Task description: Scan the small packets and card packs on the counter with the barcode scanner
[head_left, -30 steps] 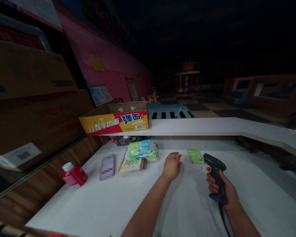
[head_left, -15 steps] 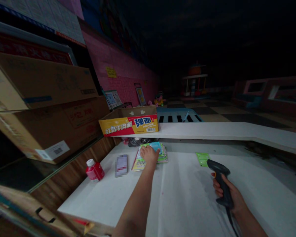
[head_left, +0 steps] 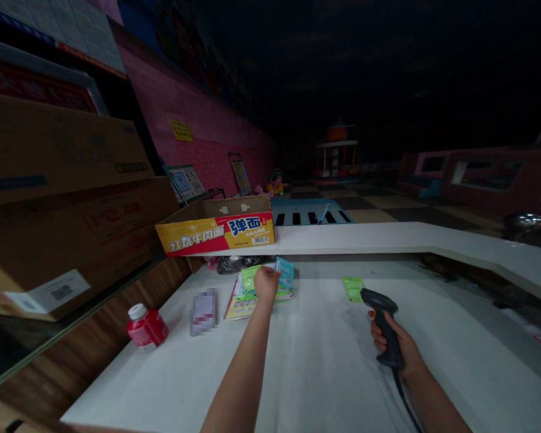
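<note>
My left hand (head_left: 267, 283) pinches a blue packet (head_left: 285, 272) at its edge, tilted up over a pile of flat packets (head_left: 243, 307) in green, yellow and white. My right hand (head_left: 399, 343) is wrapped round the handle of a black barcode scanner (head_left: 386, 328), its cord trailing toward me. Just past the scanner's head a single green packet (head_left: 352, 288) lies flat on the white counter (head_left: 315, 361). The scanner's head overlaps that packet's corner from my viewpoint; whether they touch I cannot tell.
A red bottle with a white cap (head_left: 146, 327) and a blurred-out flat item (head_left: 204, 311) lie to the left. An open yellow and red carton (head_left: 216, 234) stands on the raised ledge (head_left: 369, 238). Cardboard boxes (head_left: 67, 240) are stacked at far left.
My left hand has gone from lying over the pile to gripping the blue packet and lifting its edge. The view has turned slightly right; my right hand keeps the scanner.
</note>
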`<act>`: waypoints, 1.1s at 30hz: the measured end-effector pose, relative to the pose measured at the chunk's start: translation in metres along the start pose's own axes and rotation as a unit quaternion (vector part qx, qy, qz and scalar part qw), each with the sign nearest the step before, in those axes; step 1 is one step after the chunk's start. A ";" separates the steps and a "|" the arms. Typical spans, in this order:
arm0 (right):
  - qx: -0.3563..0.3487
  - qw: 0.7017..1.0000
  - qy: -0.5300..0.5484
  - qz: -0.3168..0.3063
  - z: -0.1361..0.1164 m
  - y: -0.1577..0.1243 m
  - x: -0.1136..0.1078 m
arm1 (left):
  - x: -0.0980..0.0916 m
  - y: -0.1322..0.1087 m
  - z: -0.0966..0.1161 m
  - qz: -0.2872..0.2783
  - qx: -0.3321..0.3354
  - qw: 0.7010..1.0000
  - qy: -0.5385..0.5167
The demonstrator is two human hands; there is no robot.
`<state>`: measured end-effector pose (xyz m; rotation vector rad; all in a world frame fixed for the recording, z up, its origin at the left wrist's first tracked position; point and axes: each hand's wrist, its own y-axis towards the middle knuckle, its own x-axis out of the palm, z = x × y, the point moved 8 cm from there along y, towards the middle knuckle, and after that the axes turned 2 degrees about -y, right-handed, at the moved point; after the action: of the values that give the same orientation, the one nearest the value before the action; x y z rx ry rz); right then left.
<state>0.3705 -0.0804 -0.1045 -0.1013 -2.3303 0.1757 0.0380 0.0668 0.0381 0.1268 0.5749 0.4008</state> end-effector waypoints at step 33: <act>-0.001 0.948 -0.308 0.078 0.035 -0.078 0.092 | 0.084 -0.088 -0.058 -0.020 0.081 0.991 -0.101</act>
<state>0.2805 -0.1488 -0.0510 -0.2637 -2.9482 0.3192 0.0997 0.0200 -0.0727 0.3083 0.4089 0.2968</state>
